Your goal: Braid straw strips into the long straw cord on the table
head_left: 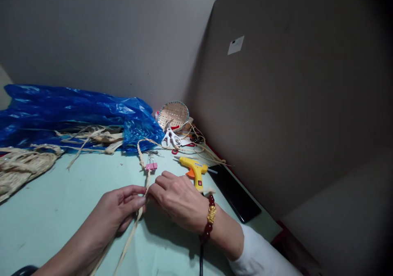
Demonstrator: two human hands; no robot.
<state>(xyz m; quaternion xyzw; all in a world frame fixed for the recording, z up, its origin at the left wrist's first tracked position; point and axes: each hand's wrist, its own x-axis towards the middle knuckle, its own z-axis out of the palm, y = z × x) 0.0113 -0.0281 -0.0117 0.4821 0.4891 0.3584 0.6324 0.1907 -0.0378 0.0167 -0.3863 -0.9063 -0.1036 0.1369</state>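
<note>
A pale braided fibre cord runs down from a pink binder clip on the table. Just below the clip, my left hand pinches the braid between thumb and fingers. My right hand meets it from the other side, its fingers closed at the same spot; their tips are partly hidden. Loose strands trail from the braid toward the near edge. Above the clip, the finished part of the cord curls back to the right. A yellow glue gun lies just beyond my right hand.
Dried fibre strips spill from a blue plastic bag at the back left. A woven piece lies at far left. White-handled scissors rest before a small basket. A black phone-like slab lies right, beside a grey partition.
</note>
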